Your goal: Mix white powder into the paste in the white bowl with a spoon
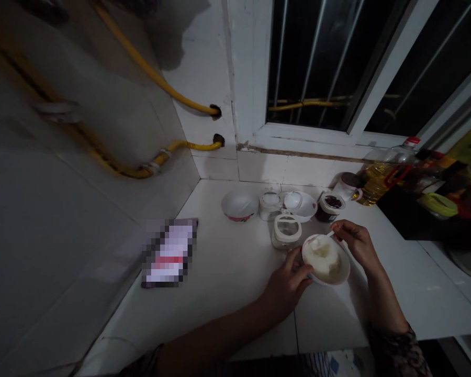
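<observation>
A bowl [343,269] with a pale, whitish mass in it tilts over the white counter. My left hand [288,280] grips its left rim, thumb and fingers closed on the edge. Above the far right rim, my right hand [351,238] pinches a small white spoon [329,234], whose lower end reaches into the bowl. Just behind my left hand stands a clear jar [286,235] with a white rim. Farther back are a white-lidded jar [270,204], a bowl with a white rounded thing [308,207] in it, and a dark-filled jar [331,206].
Another bowl [240,205] sits at the back left of the counter [220,293]. A pixelated flat object [170,254] leans near the left wall. At the right stand an oil bottle [384,170], a mug [347,186] and a green-lidded container [437,205]. Yellow pipes [141,68] run along the wall.
</observation>
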Demonstrator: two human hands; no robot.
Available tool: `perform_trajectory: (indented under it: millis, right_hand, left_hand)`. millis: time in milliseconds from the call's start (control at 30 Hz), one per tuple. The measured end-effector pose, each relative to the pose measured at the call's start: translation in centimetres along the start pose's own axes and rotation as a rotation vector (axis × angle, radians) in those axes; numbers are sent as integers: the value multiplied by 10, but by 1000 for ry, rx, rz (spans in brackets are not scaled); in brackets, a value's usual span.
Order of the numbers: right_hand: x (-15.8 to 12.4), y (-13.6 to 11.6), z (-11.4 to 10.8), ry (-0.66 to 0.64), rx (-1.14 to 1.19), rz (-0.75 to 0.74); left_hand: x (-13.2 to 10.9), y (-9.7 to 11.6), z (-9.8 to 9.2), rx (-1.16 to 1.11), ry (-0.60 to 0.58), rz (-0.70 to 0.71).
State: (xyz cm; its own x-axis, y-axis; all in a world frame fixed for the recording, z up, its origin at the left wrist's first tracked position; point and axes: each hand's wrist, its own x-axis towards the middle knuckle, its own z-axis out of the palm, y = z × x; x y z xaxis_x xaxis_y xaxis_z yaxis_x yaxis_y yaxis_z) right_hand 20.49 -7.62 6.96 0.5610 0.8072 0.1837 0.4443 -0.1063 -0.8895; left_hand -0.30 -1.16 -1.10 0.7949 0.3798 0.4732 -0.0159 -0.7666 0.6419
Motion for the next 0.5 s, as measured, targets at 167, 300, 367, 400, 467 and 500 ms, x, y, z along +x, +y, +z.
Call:
perform_trajectory:
  millis: [167, 300, 367, 400, 467, 500]
  right_hand:
    - [4, -3, -5, 42, 118, 74]
    - [3, -4, -1, 45, 142, 87]
    - [4, -4, 0, 29, 157, 90]
    - [4, -3, 1, 23, 161, 93]
    - [5, -2, 1, 23, 167, 100]
    - [5, -2, 1, 29, 167, 104]
  left_hand:
    - [-1, 0, 0, -5, -1, 2]
    - [0, 1, -1, -5, -2, 3]
    - [0, 1, -1, -6, 1, 5]
    - [0, 1, -1, -8, 4, 6]
    - [0, 1, -1, -16, 4, 7]
    - [0, 1, -2, -18, 4, 5]
